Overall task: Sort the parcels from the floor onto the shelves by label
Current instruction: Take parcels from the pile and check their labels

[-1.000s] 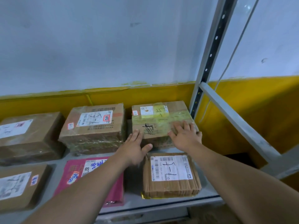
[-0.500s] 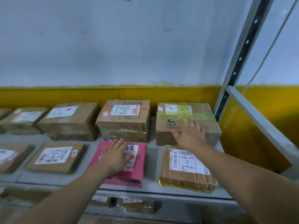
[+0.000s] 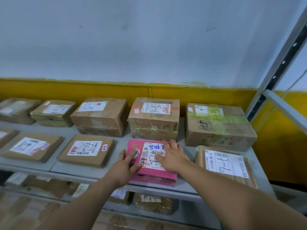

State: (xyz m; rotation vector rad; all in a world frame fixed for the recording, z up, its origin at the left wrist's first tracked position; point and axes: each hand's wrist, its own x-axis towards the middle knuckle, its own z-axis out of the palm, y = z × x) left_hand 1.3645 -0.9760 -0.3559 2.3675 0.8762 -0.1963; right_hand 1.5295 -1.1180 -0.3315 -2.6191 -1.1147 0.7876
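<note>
Head view: your two bare hands lie on a flat pink parcel (image 3: pixel 154 177) at the front edge of a grey metal shelf (image 3: pixel 66 169). The pink parcel carries a white shipping label (image 3: pixel 152 155) with a barcode, blue handwriting, black marker strokes and a red-ringed sticker.

Your left hand (image 3: pixel 124 166) rests on the pink parcel's left end, fingers fairly straight and lightly spread, holding nothing. Your right hand (image 3: pixel 172 156) lies flat over the label, fingers splayed wide, gripping nothing.

Just behind the pink parcel stands a taped brown box (image 3: pixel 154 123). To the right of the pink parcel lies a flat corrugated parcel (image 3: pixel 224 165), and behind that a brown box with green tape (image 3: pixel 219 128). To the left of the pink parcel sits a flat brown parcel (image 3: pixel 86 151), with more labelled brown parcels beyond it in two rows.

Below the pink parcel, a lower shelf holds blurred parcels (image 3: pixel 152 203). Behind everything, the wall is white above a yellow band (image 3: pixel 99 92). A perforated grey upright (image 3: pixel 282 63) rises at far right.
</note>
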